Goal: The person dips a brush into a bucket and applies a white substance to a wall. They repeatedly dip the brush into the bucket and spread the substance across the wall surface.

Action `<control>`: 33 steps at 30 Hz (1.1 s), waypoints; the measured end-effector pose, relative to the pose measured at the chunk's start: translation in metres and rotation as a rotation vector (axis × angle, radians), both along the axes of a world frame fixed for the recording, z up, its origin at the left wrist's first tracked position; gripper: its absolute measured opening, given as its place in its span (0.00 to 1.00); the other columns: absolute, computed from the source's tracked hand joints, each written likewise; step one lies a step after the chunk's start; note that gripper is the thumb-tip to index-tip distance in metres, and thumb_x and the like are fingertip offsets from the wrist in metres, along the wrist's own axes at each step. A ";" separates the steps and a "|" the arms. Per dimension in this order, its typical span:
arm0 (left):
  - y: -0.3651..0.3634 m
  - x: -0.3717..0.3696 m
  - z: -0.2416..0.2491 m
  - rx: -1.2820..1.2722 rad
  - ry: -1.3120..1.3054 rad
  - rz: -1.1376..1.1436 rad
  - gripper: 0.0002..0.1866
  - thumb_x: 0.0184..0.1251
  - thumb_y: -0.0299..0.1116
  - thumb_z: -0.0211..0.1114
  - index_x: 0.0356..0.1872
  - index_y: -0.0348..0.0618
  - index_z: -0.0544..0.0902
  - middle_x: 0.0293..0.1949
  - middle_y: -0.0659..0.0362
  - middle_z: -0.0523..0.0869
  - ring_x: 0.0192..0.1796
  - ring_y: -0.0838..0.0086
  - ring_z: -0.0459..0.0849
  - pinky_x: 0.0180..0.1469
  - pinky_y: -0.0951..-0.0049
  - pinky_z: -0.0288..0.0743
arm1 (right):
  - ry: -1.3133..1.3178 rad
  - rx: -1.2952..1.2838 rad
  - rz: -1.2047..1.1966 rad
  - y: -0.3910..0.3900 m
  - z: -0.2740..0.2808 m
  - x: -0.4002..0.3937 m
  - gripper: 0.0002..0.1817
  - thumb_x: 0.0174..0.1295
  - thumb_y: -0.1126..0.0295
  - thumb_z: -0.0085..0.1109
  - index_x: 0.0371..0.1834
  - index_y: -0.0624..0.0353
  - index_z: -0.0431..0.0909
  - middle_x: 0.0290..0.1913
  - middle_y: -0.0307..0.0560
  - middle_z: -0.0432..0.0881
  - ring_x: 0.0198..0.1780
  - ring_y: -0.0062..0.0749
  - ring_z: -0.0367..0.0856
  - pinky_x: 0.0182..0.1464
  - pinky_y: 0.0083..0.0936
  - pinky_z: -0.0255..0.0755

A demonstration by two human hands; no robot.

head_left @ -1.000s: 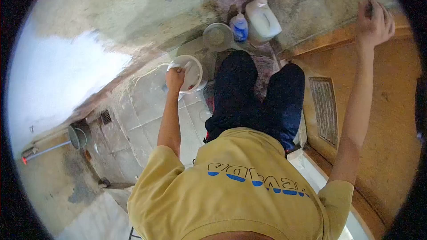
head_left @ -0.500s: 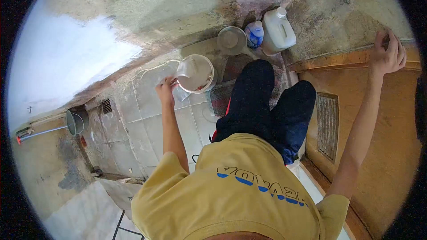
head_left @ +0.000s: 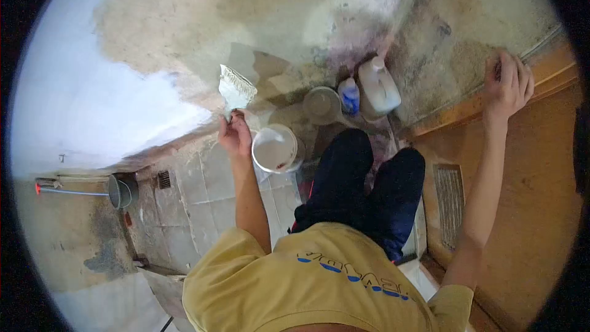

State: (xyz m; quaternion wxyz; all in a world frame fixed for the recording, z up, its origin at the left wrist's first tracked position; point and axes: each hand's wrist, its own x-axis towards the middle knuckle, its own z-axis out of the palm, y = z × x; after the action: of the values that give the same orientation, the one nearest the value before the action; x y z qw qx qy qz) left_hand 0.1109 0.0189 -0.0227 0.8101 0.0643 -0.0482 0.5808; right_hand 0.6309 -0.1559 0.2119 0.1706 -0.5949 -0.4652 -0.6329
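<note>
My left hand [head_left: 236, 135] is closed round the handle of a wide paintbrush [head_left: 236, 91]. Its white-coated bristles point up toward the wall, well above the floor. Just right of that hand, a round white bucket [head_left: 255, 161] stands on the floor, with pale paint [head_left: 275, 147] inside and a small reddish spot near its rim. My right hand [head_left: 510, 86] is raised beside the wooden door frame [head_left: 547, 83], fingers loosely curled and a gap between thumb and fingers. Nothing shows in its grasp.
In the corner stand a blue-labelled bottle [head_left: 349, 97], a white jug [head_left: 380, 92] and a grey dipper [head_left: 321, 106]. The wall's left part is freshly white [head_left: 123, 110]; the rest is stained plaster [head_left: 295, 6]. A dark bucket [head_left: 123, 190] and a wooden door [head_left: 522, 197] flank me.
My left hand has lifted the paintbrush from over the bucket up toward the wall. My right hand has shifted slightly left and down in the view, which has itself tilted upward.
</note>
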 end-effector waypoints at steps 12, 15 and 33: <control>0.021 0.060 0.118 0.423 0.585 0.376 0.08 0.68 0.31 0.60 0.39 0.35 0.79 0.42 0.50 0.82 0.43 0.62 0.82 0.59 0.63 0.73 | 0.091 -0.004 0.118 -0.004 -0.009 0.006 0.11 0.54 0.68 0.67 0.41 0.51 0.80 0.42 0.36 0.85 0.47 0.29 0.81 0.56 0.31 0.71; -0.037 0.041 0.141 0.369 1.481 0.555 0.07 0.66 0.26 0.60 0.34 0.31 0.81 0.33 0.58 0.83 0.36 0.68 0.85 0.49 0.65 0.79 | 0.085 -0.032 0.059 -0.005 -0.006 0.004 0.12 0.53 0.66 0.69 0.41 0.49 0.81 0.42 0.36 0.85 0.47 0.27 0.82 0.54 0.30 0.72; -0.013 -0.012 -0.205 0.842 2.493 0.068 0.09 0.49 0.34 0.62 0.27 0.41 0.85 0.32 0.43 0.84 0.37 0.47 0.83 0.41 0.55 0.77 | -0.053 -0.043 0.067 -0.002 -0.012 0.042 0.10 0.51 0.62 0.72 0.37 0.45 0.87 0.38 0.27 0.87 0.40 0.20 0.82 0.53 0.24 0.69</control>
State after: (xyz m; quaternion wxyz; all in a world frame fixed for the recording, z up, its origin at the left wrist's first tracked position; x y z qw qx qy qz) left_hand 0.0986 0.0056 -0.2281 0.2139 0.8006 0.5520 0.0928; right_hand 0.6732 -0.1580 0.2002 0.1667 -0.5654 -0.5026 -0.6323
